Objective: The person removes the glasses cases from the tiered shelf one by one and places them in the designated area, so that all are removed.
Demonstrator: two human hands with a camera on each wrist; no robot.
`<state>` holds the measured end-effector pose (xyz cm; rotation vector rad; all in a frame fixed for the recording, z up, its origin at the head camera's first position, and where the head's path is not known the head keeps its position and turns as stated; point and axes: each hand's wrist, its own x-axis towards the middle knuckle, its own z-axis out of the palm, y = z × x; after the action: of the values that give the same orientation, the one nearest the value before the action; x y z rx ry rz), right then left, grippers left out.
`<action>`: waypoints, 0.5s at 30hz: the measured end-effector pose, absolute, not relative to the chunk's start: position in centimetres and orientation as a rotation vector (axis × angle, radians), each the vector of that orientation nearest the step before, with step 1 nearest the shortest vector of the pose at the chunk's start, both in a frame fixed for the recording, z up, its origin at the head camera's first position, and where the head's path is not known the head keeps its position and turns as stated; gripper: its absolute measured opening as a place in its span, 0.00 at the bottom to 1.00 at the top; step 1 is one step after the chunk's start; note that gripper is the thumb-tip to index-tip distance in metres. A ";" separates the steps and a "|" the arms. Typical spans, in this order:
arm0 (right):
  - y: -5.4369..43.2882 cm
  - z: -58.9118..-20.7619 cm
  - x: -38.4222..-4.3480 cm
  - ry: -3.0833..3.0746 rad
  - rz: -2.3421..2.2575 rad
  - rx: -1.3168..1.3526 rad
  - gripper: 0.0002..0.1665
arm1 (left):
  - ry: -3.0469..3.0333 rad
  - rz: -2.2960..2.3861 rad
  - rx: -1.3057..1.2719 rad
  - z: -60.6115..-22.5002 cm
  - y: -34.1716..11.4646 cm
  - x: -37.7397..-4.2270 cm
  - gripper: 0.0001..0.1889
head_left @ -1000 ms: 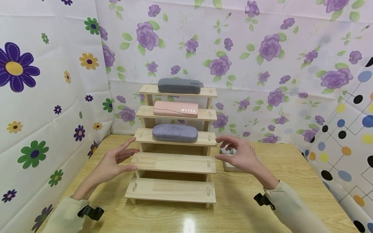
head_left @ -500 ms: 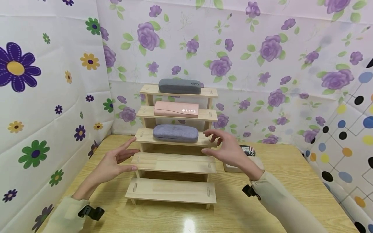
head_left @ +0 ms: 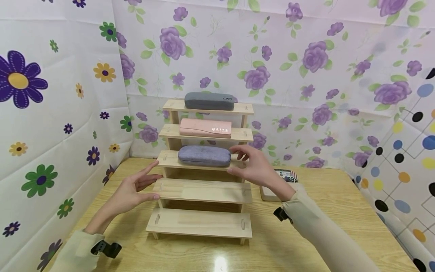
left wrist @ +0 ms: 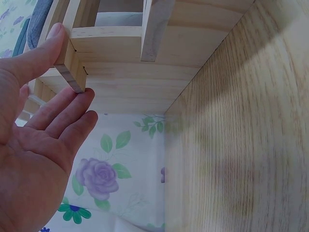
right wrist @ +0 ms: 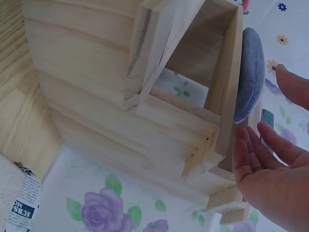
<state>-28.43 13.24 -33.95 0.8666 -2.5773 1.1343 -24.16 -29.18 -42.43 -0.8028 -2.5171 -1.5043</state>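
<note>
A stepped wooden display rack (head_left: 200,223) stands on the table. On its upper boards lie a grey glasses case (head_left: 209,101), a pink glasses case (head_left: 200,127) and a blue-purple glasses case (head_left: 204,155). My left hand (head_left: 127,192) holds the left end of the second-lowest board; in the left wrist view its thumb and fingers (left wrist: 79,121) touch opposite edges. The right hand (head_left: 256,166) has its thumb and fingers spread at the right end of the blue-purple case. In the right wrist view, a gap shows between the fingers (right wrist: 263,159) and that case (right wrist: 250,75).
Right of the rack, a light-coloured box-like object (head_left: 270,194) and a printed item (head_left: 288,175) are partly behind the right forearm. The two lowest boards bear no cases. Flowered sheets (head_left: 217,49) hang behind and at the left of the table (head_left: 326,211).
My right hand has moved left from beside the rack to the end of the blue-purple case. The left hand and the cases have stayed in place.
</note>
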 end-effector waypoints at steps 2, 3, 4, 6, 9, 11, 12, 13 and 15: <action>13.0 -33.9 -28.6 -2.593 1.112 0.854 0.35 | -2.514 -1.506 -0.805 -42.4 -29.2 -24.1 0.54; 13.0 -33.9 -28.7 -2.604 1.105 0.846 0.36 | -2.514 -1.508 -0.806 -42.4 -29.2 -24.1 0.54; 12.9 -33.9 -28.8 -2.610 1.104 0.846 0.36 | -2.514 -1.508 -0.807 -42.4 -29.2 -24.1 0.54; 12.7 -33.9 -29.0 -2.623 1.106 0.842 0.37 | -2.513 -1.508 -0.809 -42.4 -29.1 -24.1 0.54; 12.3 -34.0 -29.4 -2.634 1.118 0.845 0.38 | -2.514 -1.514 -0.808 -42.3 -29.1 -24.1 0.54; 12.1 -34.0 -29.7 -2.637 1.124 0.849 0.38 | -2.515 -1.512 -0.807 -42.3 -29.1 -24.1 0.54; 12.0 -34.0 -29.8 -2.636 1.127 0.852 0.38 | -2.516 -1.511 -0.805 -42.3 -29.1 -24.1 0.54; 11.9 -34.0 -29.9 -2.634 1.132 0.858 0.37 | -2.517 -1.510 -0.803 -42.3 -29.1 -24.1 0.54; 11.7 -34.0 -30.1 -2.629 1.142 0.868 0.37 | -2.522 -1.507 -0.798 -42.3 -29.2 -24.1 0.54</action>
<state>-30.11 11.73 -33.96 0.8680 -2.6290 1.1420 -24.09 -29.16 -42.33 -0.7975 -2.5219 -1.5068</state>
